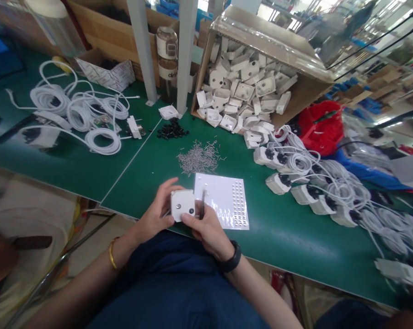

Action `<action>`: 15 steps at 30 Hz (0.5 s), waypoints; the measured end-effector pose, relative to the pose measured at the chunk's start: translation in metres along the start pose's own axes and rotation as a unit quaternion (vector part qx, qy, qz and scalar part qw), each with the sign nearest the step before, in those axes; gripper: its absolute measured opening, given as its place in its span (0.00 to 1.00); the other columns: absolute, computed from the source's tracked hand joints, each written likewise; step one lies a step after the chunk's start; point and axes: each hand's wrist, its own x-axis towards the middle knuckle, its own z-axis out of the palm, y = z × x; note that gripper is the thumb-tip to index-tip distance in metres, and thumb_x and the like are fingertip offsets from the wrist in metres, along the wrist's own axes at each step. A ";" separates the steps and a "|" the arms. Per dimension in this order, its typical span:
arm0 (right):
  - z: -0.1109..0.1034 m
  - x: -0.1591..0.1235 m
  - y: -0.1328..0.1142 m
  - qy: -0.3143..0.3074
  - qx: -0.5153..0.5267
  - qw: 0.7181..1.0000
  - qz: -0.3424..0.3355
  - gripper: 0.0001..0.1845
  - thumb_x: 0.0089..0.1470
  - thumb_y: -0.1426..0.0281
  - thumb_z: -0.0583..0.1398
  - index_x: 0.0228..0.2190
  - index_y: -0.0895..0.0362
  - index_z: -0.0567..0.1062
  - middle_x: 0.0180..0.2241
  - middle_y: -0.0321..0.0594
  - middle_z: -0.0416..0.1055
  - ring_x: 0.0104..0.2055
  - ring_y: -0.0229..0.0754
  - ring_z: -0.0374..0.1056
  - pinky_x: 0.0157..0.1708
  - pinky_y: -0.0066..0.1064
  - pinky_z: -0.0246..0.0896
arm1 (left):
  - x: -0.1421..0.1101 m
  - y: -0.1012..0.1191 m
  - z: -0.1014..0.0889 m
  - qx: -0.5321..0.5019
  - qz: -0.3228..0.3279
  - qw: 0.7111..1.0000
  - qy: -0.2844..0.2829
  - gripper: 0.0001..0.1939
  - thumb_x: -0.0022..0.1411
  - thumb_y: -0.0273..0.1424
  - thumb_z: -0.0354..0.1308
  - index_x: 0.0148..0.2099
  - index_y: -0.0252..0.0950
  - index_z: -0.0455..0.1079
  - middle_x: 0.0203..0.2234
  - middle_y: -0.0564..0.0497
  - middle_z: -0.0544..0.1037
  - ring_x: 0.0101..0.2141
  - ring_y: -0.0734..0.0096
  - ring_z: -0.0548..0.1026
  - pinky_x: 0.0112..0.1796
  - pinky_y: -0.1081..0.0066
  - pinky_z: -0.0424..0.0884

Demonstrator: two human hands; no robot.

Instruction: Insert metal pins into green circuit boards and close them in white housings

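Observation:
A small white plastic housing (183,199), with one silvery round spot and one dark round spot on its face, is held over the table's front edge. My left hand (157,211) grips its left side, fingers behind and thumb along the lower edge. The thumb of my right hand (209,230) presses on the housing's lower right. A thin dark tool (202,205), its kind unclear, sticks up from my right fingers. Just behind that hand lies a white sheet (216,186) with rows of small clear round pads at its right.
Loose screws (200,157) and small black parts (172,130) lie in heaps beyond the sheet. A tipped cardboard box (261,34) spills white housings. Coiled white cables (105,139) lie left; housings with cables (304,194) line the right. A bottle (167,59) stands by metal posts.

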 end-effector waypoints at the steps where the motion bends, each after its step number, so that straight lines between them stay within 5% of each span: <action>1: 0.002 0.000 0.002 0.012 -0.003 1.000 -0.009 0.25 0.38 0.61 0.70 0.36 0.60 0.71 0.26 0.34 0.66 0.16 0.25 0.47 0.10 0.20 0.38 | 0.003 0.002 -0.001 -0.010 -0.026 1.000 -0.005 0.42 0.53 0.55 0.56 0.62 0.38 0.50 0.52 0.40 0.66 0.49 0.56 0.69 0.46 0.63 0.70; 5: 0.005 0.001 0.009 0.050 -0.011 0.999 -0.018 0.24 0.37 0.62 0.71 0.33 0.59 0.69 0.25 0.32 0.65 0.16 0.26 0.51 0.09 0.18 0.43 | 0.012 0.005 0.001 -0.025 -0.122 0.989 0.075 0.24 0.61 0.48 0.52 0.46 0.31 0.69 0.35 0.45 0.75 0.33 0.67 0.73 0.32 0.72 0.69; 15: 0.008 0.002 0.012 0.059 -0.007 0.998 0.000 0.24 0.37 0.61 0.71 0.31 0.59 0.68 0.25 0.29 0.63 0.15 0.25 0.53 0.08 0.17 0.45 | 0.011 -0.009 0.015 0.016 -0.095 0.981 0.169 0.22 0.62 0.47 0.50 0.39 0.33 0.71 0.27 0.50 0.74 0.26 0.72 0.68 0.26 0.75 0.63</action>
